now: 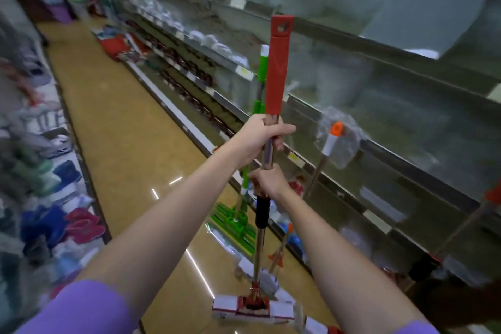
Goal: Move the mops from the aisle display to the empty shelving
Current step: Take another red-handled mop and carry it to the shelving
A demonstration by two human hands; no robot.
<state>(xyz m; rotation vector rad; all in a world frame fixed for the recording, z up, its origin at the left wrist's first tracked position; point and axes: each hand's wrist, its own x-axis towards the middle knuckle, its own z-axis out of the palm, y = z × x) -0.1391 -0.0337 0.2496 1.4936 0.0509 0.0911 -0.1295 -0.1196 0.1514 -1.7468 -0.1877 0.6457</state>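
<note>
I hold a mop with a red grip (277,68) upright in the aisle, its metal pole running down to a flat white and red head (253,308) just above the floor. My left hand (261,136) is shut around the pole right under the red grip. My right hand (268,181) is shut on the pole lower down, above a black sleeve. A green mop (259,84) stands behind it against the shelving, its green head (233,221) on the floor. An orange-tipped mop handle (334,135) wrapped in plastic leans on the shelf (379,149) to the right.
Long metal shelving runs along the right side, blurred by motion. Shelves of slippers and cloths (54,198) line the left. The tan aisle floor (122,122) stretches ahead. Red goods (113,46) lie on the floor far down the aisle.
</note>
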